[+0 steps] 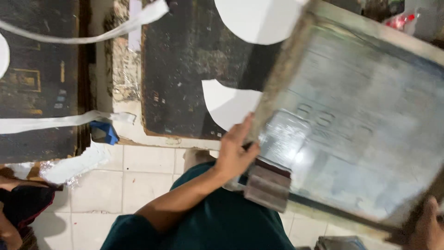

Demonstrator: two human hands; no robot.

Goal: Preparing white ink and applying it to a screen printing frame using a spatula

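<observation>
We see a large rectangular screen-printing frame with a worn wooden border and grey-blue mesh (365, 120), tilted and blurred, filling the right side of the head view. Our left hand (235, 155) sits on the frame's near-left edge, fingers extended along the wooden border, thumb tucked under; it grips the frame loosely, partly open. Our right hand (428, 227) shows only at the frame's lower-right corner, cut off by the picture edge; it touches the border there, but we cannot tell how far it is closed. A grey wooden block-shaped squeegee handle (268, 184) lies on the frame's near edge, just right of the left hand. Left of the frame lies a dark stained rectangular printing board (185, 69), with a white curved-cut paper piece (229, 106) on it, touching the frame's left border. Another white rounded paper piece (256, 18) lies above the frame's top-left corner. Far left of the frame run white cloth strips (60, 121) and a small blue object (107, 130). Below the frame are white floor tiles (138, 176) and our dark green shirt (226, 222).
</observation>
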